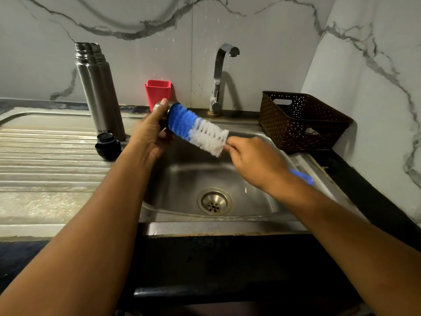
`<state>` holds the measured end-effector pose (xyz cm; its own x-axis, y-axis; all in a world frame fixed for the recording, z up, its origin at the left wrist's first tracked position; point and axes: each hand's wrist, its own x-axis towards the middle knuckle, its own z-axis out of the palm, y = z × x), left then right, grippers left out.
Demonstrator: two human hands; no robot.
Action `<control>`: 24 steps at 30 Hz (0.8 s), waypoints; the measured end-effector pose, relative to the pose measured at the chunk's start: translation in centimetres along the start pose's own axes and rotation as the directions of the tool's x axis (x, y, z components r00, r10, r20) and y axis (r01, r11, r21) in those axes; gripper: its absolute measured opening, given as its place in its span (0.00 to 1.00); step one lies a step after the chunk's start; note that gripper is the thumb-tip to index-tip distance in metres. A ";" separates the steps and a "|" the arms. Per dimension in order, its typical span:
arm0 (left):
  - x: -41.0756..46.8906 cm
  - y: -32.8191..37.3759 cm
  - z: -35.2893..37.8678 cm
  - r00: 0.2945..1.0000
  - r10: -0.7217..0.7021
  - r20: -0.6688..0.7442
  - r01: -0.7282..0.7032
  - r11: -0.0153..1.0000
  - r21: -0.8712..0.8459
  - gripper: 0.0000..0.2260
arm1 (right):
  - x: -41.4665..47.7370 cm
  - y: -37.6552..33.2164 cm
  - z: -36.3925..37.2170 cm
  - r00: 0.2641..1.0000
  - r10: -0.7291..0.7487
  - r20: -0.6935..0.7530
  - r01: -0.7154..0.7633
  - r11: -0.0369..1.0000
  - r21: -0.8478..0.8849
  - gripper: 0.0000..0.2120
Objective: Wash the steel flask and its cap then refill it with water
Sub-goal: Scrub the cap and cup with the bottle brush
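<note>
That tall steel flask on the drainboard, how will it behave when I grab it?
The steel flask is tall and narrow on the ribbed drainboard, so a nudge up high would probably tip it. Its smooth metal wall likely feels slippery and rigid.

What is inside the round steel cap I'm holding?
The blue end of the blue-and-white bottle brush enters the round steel cap; its tip is hidden by that cap and the left hand.

My left forearm [98, 224] and right forearm [341, 226] are bare along all the length that shows, uncovered from wrist to the lower edge of view; my left hand [148, 135] and right hand [255, 160] are bare as well, fingers and knuckles uncovered
</note>
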<state>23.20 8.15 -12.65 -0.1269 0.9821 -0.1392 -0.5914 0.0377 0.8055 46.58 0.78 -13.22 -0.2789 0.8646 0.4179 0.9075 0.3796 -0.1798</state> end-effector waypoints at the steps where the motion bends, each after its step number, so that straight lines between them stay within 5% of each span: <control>1: 0.0 -0.2 0.1 0.999 -0.025 -0.028 0.026 1.000 0.004 0.18 | -0.3 0.0 0.1 0.993 -0.086 -0.080 0.067 0.973 -0.221 0.09; 3: 0.1 -0.4 0.1 0.998 -0.043 -0.044 0.042 0.999 -0.014 0.20 | -0.7 -0.1 0.2 0.970 -0.194 -0.149 0.121 0.910 -0.396 0.04; 5: 0.4 -0.3 -0.1 0.998 -0.024 -0.056 0.023 1.000 -0.014 0.23 | -0.8 -0.1 0.5 0.970 -0.198 -0.140 0.134 0.919 -0.371 0.04; 7: 0.4 -0.1 -0.2 0.999 -0.021 -0.046 0.021 1.000 0.013 0.23 | -0.6 -0.3 0.6 0.996 -0.071 -0.061 0.065 0.993 -0.098 0.09; 8: 0.3 -0.1 -0.2 0.999 -0.027 -0.027 0.028 1.000 0.014 0.23 | -0.2 -0.4 0.3 0.996 0.037 0.086 -0.054 0.977 0.205 0.12; 9: 0.2 -0.1 -0.1 0.999 -0.034 0.005 0.033 0.999 0.006 0.21 | 0.1 -0.4 -0.2 0.948 0.113 0.298 -0.259 0.816 0.516 0.13; 10: 0.2 -0.1 -0.1 0.998 -0.030 0.051 0.030 1.000 -0.005 0.19 | 0.2 -0.4 -0.9 0.849 0.105 0.518 -0.484 0.548 0.682 0.13; 12: 0.1 0.1 0.0 0.989 -0.004 0.145 0.015 0.997 -0.071 0.16 | 0.2 -0.3 -2.2 0.699 -0.049 0.714 -0.705 0.120 0.699 0.13; 14: 0.0 0.6 -0.1 0.979 0.041 0.200 -0.010 0.988 -0.151 0.18 | 0.2 0.0 -2.4 0.680 -0.097 0.727 -0.729 0.022 0.685 0.14; 15: 0.1 0.8 -0.2 0.979 0.062 0.195 -0.030 0.987 -0.160 0.19 | 0.2 0.0 -2.3 0.703 -0.049 0.709 -0.705 0.087 0.704 0.13; 17: 0.1 0.9 -0.4 0.987 0.079 0.142 -0.059 0.989 -0.138 0.15 | 0.4 0.0 -1.8 0.820 0.097 0.564 -0.547 0.423 0.722 0.09; 19: 0.1 0.7 -0.5 0.994 0.072 0.079 -0.063 0.992 -0.108 0.09 | 0.4 0.3 -1.7 0.950 0.149 0.274 -0.269 0.835 0.479 0.08; 20: 0.1 0.5 -0.5 0.996 0.065 0.054 -0.060 0.993 -0.100 0.08 | 0.3 0.6 -1.6 0.985 0.115 0.130 -0.149 0.946 0.288 0.07; 24: 0.5 0.4 -0.8 0.999 0.037 -0.024 -0.039 0.991 -0.126 0.10 | -0.8 2.0 -1.7 0.975 -0.009 -0.221 -0.040 0.976 -0.215 0.10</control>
<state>22.24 8.55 -12.86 -0.1674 0.9782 -0.1231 -0.6814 -0.0246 0.7315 49.15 0.30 -12.42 -0.2106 0.7674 0.6055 0.9643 0.2648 -0.0003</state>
